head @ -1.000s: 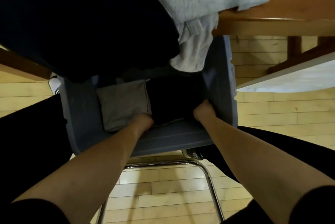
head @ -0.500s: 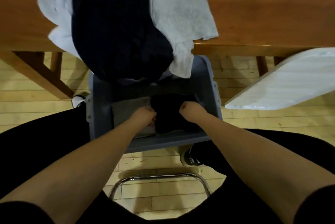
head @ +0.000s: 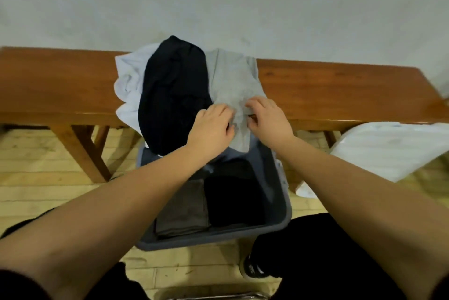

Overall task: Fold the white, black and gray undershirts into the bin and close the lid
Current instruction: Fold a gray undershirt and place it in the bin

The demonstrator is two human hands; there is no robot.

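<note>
Both hands (head: pixel 239 121) partly hiding bin (head: pixel 281 192)

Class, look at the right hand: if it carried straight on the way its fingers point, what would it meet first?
The right hand already grips the gray undershirt; its fingers point left toward the left hand, which it would probably meet first, though depth is unclear.

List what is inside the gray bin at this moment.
Inside the gray bin lie a folded gray undershirt on the left and a folded black undershirt beside it. The bin's far end is covered by the left hand and hanging shirts.
</note>
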